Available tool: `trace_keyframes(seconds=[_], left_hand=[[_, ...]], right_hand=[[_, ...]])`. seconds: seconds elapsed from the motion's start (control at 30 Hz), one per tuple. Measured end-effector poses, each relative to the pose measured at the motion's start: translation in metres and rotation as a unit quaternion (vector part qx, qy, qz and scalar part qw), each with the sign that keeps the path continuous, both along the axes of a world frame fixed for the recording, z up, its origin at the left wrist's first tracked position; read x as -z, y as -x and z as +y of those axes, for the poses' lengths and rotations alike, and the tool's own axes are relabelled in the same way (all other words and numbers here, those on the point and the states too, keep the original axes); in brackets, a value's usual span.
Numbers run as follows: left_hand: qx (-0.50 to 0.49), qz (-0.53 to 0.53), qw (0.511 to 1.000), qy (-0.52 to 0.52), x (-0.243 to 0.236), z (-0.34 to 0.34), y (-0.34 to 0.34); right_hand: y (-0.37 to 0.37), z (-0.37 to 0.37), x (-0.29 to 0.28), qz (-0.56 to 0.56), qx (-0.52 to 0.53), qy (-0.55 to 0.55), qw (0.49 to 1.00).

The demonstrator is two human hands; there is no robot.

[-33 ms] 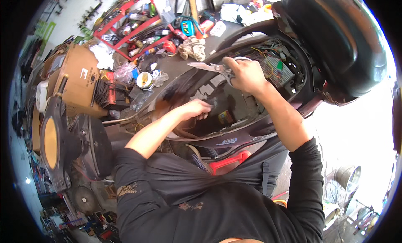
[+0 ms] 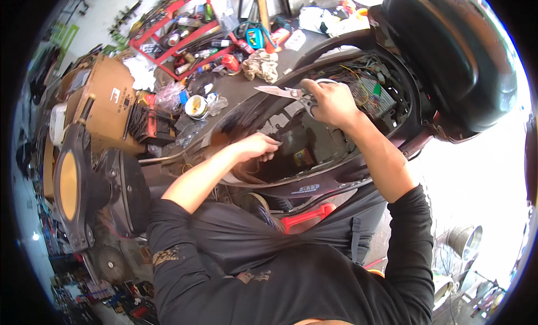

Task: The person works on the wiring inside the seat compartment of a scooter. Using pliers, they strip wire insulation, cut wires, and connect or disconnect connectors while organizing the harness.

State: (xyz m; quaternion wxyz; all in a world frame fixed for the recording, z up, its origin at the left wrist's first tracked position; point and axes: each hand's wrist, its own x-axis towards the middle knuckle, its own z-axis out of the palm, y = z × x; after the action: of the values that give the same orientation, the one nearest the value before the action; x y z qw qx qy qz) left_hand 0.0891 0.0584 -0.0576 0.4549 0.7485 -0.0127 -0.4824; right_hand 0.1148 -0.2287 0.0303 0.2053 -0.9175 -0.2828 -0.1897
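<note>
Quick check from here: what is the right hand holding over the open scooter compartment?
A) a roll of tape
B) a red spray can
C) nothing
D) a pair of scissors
D: the right hand grips a pair of scissors, blades pointing left above the open compartment, while the left hand reaches inside.

Metal scissors [image 2: 286,92] with pale blades pointing left, held level in the right hand [image 2: 332,101] above the scooter's open under-seat compartment [image 2: 302,143], left hand [image 2: 256,147] curled on the compartment's left rim, black seat [image 2: 448,50] raised behind
</note>
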Motion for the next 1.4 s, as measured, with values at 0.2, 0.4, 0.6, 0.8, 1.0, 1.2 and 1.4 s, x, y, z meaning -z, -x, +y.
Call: trace_keyframes(seconds=[0.2, 0.4, 0.6, 0.8, 1.0, 1.2, 1.4], left_hand=[[0.006, -0.070, 0.995, -0.076, -0.025, 0.046, 0.045], [-0.047, -0.199, 0.973, -0.111, -0.010, 0.005, 0.093], [0.006, -0.285, 0.938, -0.198, -0.014, -0.012, 0.116], [0.024, -0.316, 0.933, -0.173, -0.008, -0.008, 0.125], [0.067, -0.284, 0.944, -0.152, -0.014, -0.010, 0.116], [0.089, -0.275, 0.948, -0.132, -0.022, -0.008, 0.112], [0.083, -0.252, 0.952, -0.156, -0.024, -0.013, 0.110]], right_hand=[[0.014, 0.016, 0.018, 0.063, -0.086, -0.062, 0.992], [0.024, 0.051, 0.004, 0.398, 0.006, -0.096, 0.912], [0.023, 0.107, 0.075, 0.580, 0.028, -0.176, 0.795], [0.021, 0.101, 0.085, 0.473, -0.080, 0.111, 0.870], [0.008, 0.072, 0.037, 0.475, -0.030, 0.095, 0.875], [0.006, 0.051, 0.032, 0.313, -0.062, 0.248, 0.915], [0.005, 0.060, 0.058, 0.201, -0.064, 0.303, 0.929]])
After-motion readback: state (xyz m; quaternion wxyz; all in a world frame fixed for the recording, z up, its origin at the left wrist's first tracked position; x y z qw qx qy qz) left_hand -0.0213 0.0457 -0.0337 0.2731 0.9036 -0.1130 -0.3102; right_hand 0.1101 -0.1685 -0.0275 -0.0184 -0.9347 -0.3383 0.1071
